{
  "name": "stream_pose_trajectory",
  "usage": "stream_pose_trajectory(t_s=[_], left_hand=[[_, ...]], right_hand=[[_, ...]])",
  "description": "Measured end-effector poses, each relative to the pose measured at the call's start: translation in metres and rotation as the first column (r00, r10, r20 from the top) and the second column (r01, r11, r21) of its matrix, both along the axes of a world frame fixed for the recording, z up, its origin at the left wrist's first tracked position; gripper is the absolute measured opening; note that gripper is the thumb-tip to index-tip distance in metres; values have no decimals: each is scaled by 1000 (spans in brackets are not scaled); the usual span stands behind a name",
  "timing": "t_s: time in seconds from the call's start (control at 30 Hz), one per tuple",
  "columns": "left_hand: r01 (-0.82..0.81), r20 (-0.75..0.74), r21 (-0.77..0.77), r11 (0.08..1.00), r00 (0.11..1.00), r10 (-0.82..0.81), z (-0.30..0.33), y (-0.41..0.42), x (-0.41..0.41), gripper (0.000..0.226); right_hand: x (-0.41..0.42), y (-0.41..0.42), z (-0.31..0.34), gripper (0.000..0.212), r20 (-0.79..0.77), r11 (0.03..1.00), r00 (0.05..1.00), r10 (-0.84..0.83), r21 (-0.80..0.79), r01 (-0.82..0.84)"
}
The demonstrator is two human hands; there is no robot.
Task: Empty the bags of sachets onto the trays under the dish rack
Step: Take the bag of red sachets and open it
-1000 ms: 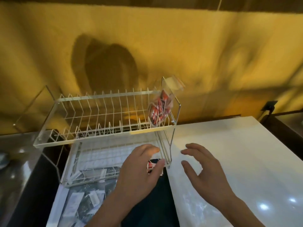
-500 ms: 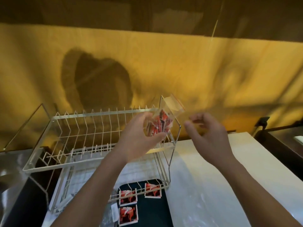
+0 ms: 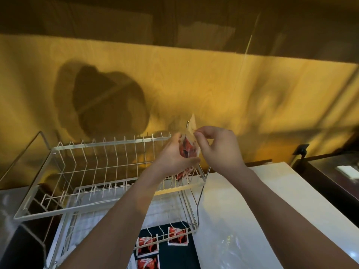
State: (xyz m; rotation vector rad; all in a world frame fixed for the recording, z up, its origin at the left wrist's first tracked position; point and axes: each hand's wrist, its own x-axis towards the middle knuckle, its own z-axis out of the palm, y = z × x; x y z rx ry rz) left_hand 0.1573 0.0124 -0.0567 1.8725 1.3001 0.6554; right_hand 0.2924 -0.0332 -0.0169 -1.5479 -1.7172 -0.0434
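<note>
Head view: both hands up from tabletop since a second ago. My left hand [image 3: 172, 158] grip now cups clear sachet bag [image 3: 187, 150] at upper dish rack [image 3: 108, 144] right end; right hand [image 3: 217, 148] pinches its top edge [image 3: 192, 123]. Opening comes next, I judge. Red sachets [image 3: 178, 236] already on dark tray [image 3: 174, 255] below; lower rack wires [image 3: 155, 241] cross above it, may catch pour.

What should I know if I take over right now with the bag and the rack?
Left hand grips the clear bag of red sachets from below, above the dish rack's right end. Right hand pinches the bag's top edge.
Done: some red sachets already lie on the dark tray under the rack.
Left: open this bag and tip its sachets onto the tray.
</note>
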Motion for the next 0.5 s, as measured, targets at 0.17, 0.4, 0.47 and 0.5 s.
stream_pose_trajectory(t_s=[0.17, 0.4, 0.47, 0.5], left_hand=[[-65, 94, 16, 998, 994, 63, -5, -6, -13, 115], [-196, 342, 58, 979, 925, 165, 10, -20, -31, 100], [-216, 393, 82, 973, 904, 167, 18, -27, -34, 104], [-218, 413, 105, 970, 897, 156, 23, -31, -35, 107]], right_hand=[[-19, -1, 7, 25, -43, 996, 997, 59, 64, -56], [-47, -21, 30, 20, -235, 963, 956, 175, 243, -116], [-52, -31, 41, 18, -304, 948, 928, 216, 291, -125], [-55, -37, 46, 18, -338, 940, 909, 244, 312, -137]])
